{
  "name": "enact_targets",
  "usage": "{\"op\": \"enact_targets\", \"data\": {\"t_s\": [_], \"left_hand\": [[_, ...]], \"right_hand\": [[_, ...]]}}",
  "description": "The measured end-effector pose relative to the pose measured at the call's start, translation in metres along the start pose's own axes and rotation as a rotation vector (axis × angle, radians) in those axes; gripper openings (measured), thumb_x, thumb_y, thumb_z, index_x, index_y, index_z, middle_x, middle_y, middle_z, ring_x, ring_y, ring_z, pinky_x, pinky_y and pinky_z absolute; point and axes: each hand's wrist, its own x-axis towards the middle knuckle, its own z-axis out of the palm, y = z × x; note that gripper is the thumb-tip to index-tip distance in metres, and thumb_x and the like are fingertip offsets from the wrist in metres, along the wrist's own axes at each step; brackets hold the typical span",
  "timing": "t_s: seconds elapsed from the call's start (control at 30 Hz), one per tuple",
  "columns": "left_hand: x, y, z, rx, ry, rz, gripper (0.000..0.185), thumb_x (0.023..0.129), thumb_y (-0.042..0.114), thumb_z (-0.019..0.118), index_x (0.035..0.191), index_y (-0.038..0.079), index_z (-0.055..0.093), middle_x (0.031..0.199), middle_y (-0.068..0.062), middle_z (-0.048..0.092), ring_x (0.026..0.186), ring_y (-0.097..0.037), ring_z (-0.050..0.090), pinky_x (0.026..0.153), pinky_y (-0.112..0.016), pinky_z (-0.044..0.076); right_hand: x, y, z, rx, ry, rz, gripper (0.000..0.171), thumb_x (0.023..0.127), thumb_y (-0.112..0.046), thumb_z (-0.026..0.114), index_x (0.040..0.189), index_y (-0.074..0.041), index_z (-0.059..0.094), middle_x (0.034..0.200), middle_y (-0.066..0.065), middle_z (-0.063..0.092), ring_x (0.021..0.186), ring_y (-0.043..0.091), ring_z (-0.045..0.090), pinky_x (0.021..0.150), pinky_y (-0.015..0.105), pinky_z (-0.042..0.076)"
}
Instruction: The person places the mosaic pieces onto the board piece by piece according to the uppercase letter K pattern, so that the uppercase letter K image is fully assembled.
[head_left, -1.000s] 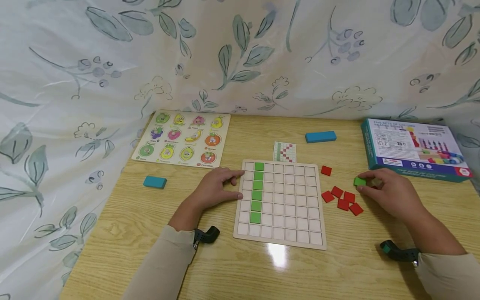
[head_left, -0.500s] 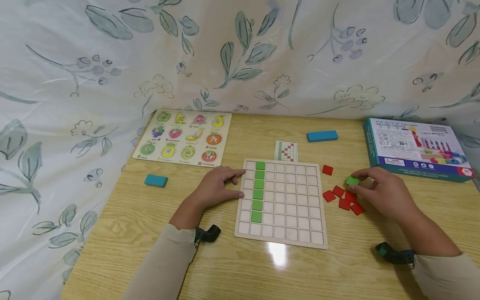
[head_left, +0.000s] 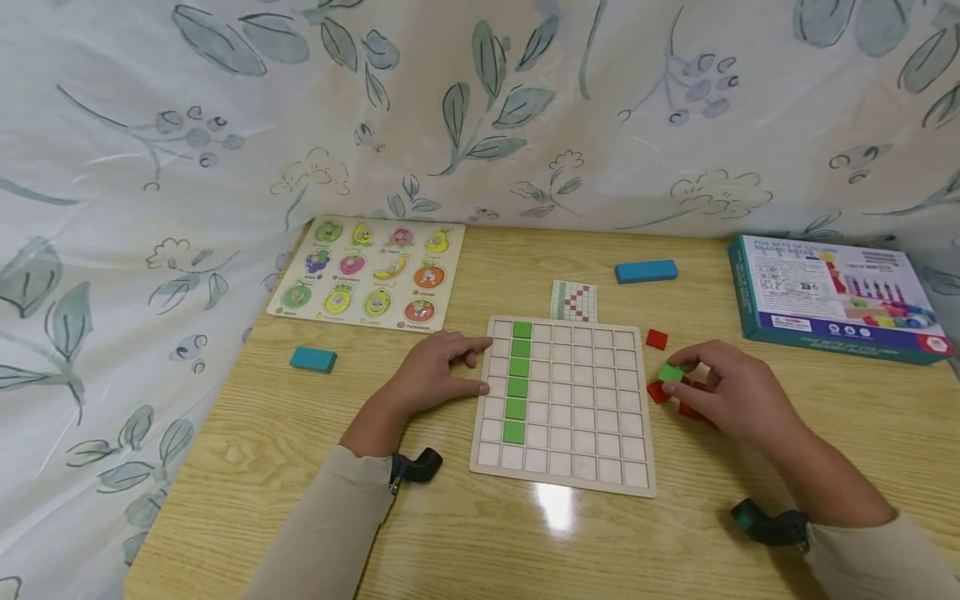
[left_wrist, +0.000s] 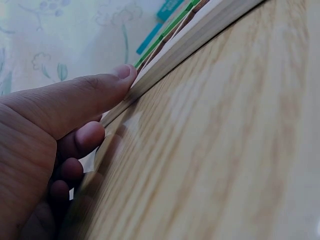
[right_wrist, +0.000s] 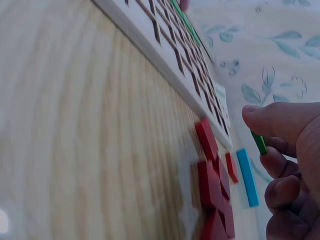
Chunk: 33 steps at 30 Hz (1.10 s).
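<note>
Right hand (head_left: 738, 396) pinches a green square tile (head_left: 671, 373) near red tiles (head_left: 657, 393), just right of the grid board (head_left: 583, 398). Left hand (head_left: 429, 377), thumb and index spread, steadies the board's left edge, nearer the near-to-far green column (head_left: 517, 387).

That green square tile (head_left: 671, 373) is raised near a flat, pale gridded board (head_left: 562, 393); six green squares (head_left: 517, 387) sit in one column.

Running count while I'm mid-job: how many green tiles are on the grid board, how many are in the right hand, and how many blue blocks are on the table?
Green tiles on the grid board: 6
Green tile in the right hand: 1
Blue blocks: 2
Total: 9
</note>
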Motion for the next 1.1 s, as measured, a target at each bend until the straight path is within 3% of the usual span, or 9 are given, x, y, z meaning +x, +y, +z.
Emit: {"op": "enact_targets", "data": {"t_s": [0.37,0.67,0.83,1.1], "left_hand": [[-0.001,-0.001,-0.001,-0.001,0.005,0.006,0.068,0.084,0.032,0.094,0.145,0.016,0.069,0.096,0.007,0.06,0.093,-0.014,0.052,0.087,-0.036,0.041],[-0.001,0.002,-0.002,-0.009,0.0,0.006,0.067,0.084,0.032,0.094,0.144,0.015,0.07,0.096,0.006,0.061,0.094,-0.015,0.052,0.089,-0.037,0.042],[-0.001,0.003,-0.002,-0.01,-0.001,0.0,0.067,0.085,0.031,0.094,0.145,0.015,0.07,0.097,0.007,0.061,0.094,-0.015,0.052,0.089,-0.036,0.042],[0.0,0.002,-0.002,-0.01,-0.002,0.002,0.066,0.084,0.031,0.094,0.144,0.015,0.07,0.096,0.007,0.06,0.094,-0.015,0.052,0.089,-0.036,0.042]], "right_hand": [[-0.004,-0.027,0.017,0.049,-0.039,-0.083,0.034,0.086,-0.021,0.092,0.116,-0.017,0.076,0.104,0.0,0.068,0.079,0.018,0.054,0.064,0.027,0.046],[-0.007,-0.042,0.03,0.089,-0.071,-0.135,0.032,0.086,-0.014,0.092,0.113,-0.02,0.075,0.098,-0.004,0.062,0.075,0.013,0.051,0.064,0.027,0.044],[-0.007,-0.052,0.034,0.084,-0.099,-0.15,0.031,0.085,-0.02,0.093,0.11,-0.022,0.075,0.102,-0.007,0.064,0.07,0.009,0.049,0.061,0.026,0.043],[-0.005,-0.069,0.044,0.067,-0.157,-0.194,0.03,0.085,-0.024,0.093,0.109,-0.025,0.075,0.104,-0.013,0.067,0.09,0.012,0.059,0.077,0.032,0.054]]}}
